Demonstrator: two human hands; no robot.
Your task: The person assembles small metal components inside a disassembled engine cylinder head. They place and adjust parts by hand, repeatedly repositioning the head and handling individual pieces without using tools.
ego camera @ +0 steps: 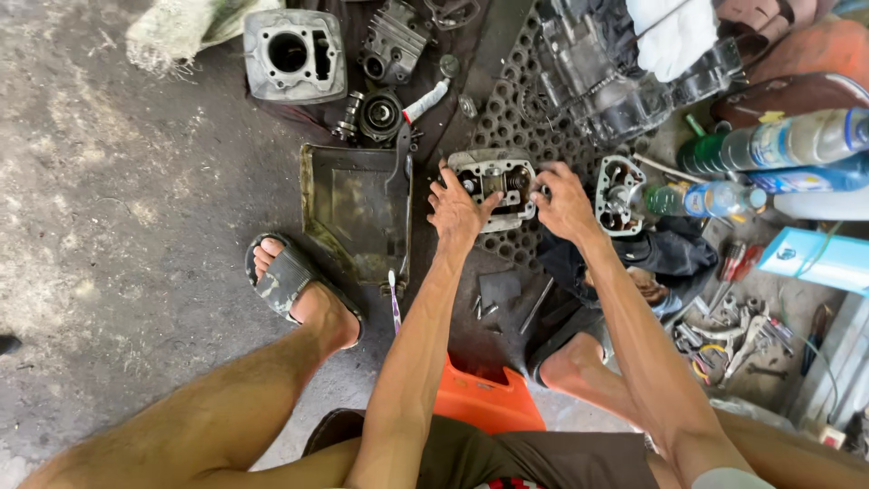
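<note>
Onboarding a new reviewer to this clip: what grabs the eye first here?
Both hands, left hand and right hand, grip a metal engine cylinder head on a perforated rubber mat at the centre of the view. Left of it lies a dirty rectangular oil tray, with a finned cylinder block further up on the concrete floor. At lower centre an orange plastic stool shows between the person's legs.

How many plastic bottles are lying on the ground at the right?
3, maybe more hidden: a green-tinted bottle uppermost, a blue one under it, and a small clear bottle nearest the right hand.
</note>
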